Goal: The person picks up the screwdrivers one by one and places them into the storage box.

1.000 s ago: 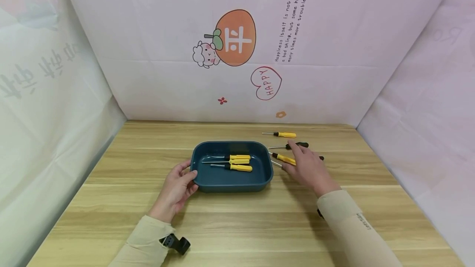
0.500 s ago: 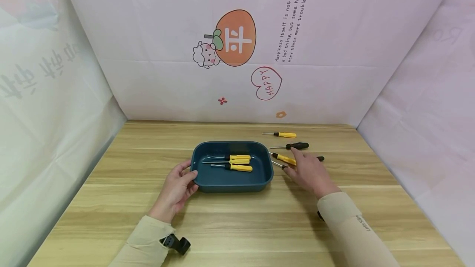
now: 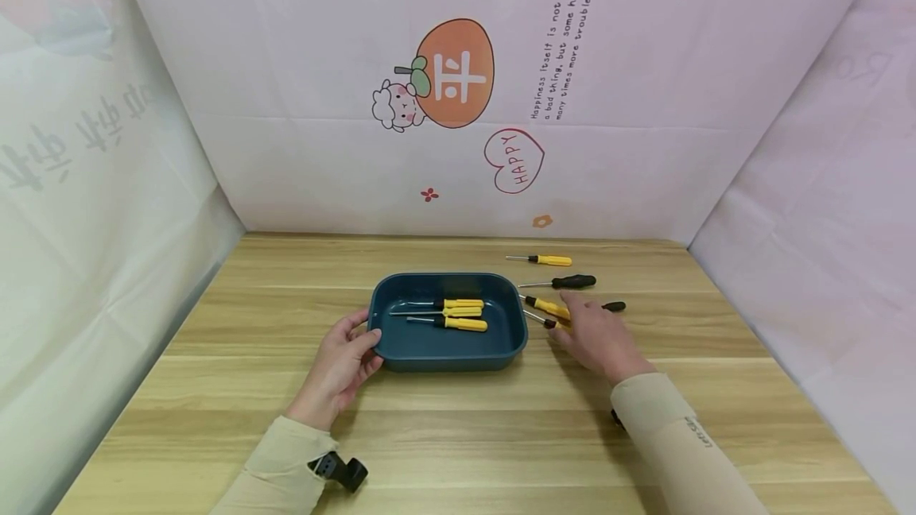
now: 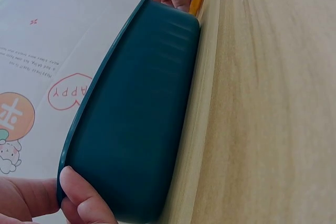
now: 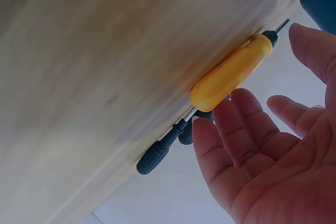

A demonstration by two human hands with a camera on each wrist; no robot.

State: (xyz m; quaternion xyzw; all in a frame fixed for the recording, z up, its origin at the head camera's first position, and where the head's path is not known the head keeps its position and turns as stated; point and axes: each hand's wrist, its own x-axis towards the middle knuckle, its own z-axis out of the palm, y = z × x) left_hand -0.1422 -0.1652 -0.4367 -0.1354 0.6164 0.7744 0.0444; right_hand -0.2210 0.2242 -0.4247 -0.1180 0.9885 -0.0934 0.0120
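My left hand [image 3: 342, 364] grips the left end of a dark teal tray [image 3: 447, 364], thumb over the rim and fingers against the outside. Three yellow-handled screwdrivers [image 3: 465, 325] lie inside it. Right of the tray, my right hand [image 3: 599, 332] hovers low over loose screwdrivers. In the right wrist view its fingers are spread and loosely bent beside a yellow-handled screwdriver [image 5: 231, 72], with the thumb apart from the handle; whether a fingertip touches it I cannot tell. Another yellow-handled screwdriver [image 3: 549, 307] lies just behind, partly covered by the hand.
Farther back are a black-handled screwdriver [image 3: 575, 282] and a yellow-handled one [image 3: 551, 260]. Another black handle [image 3: 614, 307] shows beyond my right hand, the rest of it hidden. Everything rests on a wood-grain table [image 3: 458, 443], with printed white sheets [image 3: 322, 173] hanging around it.
My right hand has drawn slightly toward me and lower, uncovering more of the black handles and the nearest yellow handle. My left hand, the tray and the screwdrivers have stayed put.
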